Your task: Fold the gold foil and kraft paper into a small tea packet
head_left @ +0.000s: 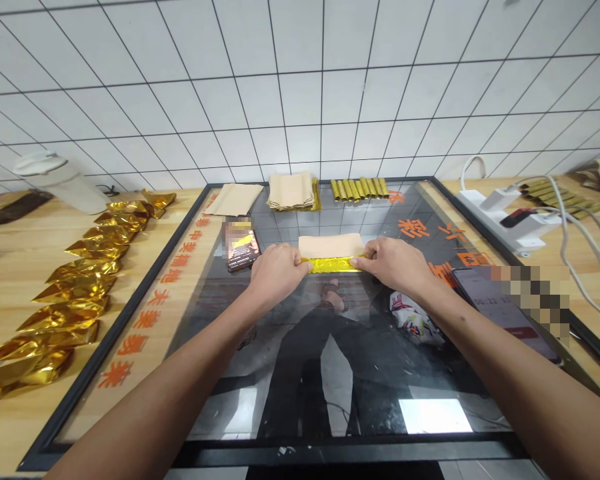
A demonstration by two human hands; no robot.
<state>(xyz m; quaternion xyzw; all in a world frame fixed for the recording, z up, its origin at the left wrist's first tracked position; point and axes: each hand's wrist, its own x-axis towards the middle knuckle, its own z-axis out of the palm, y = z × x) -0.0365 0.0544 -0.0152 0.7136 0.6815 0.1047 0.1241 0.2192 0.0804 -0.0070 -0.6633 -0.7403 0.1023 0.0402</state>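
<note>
A tan paper sheet (330, 246) lies on the framed glass panel (300, 373), with a shiny gold foil strip (330, 265) along its near edge. My left hand (279, 270) pinches the left end of the strip between thumb and fingers. At the right end, my right hand (393, 263) pinches it the same way. Beyond the hands, near the panel's far edge, are a stack of tan sheets (291, 191) and a row of gold rolled tubes (360, 189). Another tan sheet (234, 199) lies to the left of the stack.
A phone (240, 245) lies left of the hands, another phone (510, 313) at the right. Folded gold foil pieces (83, 293) line the left side near a cup (63, 180). A power strip (505, 217) with cables stands at right.
</note>
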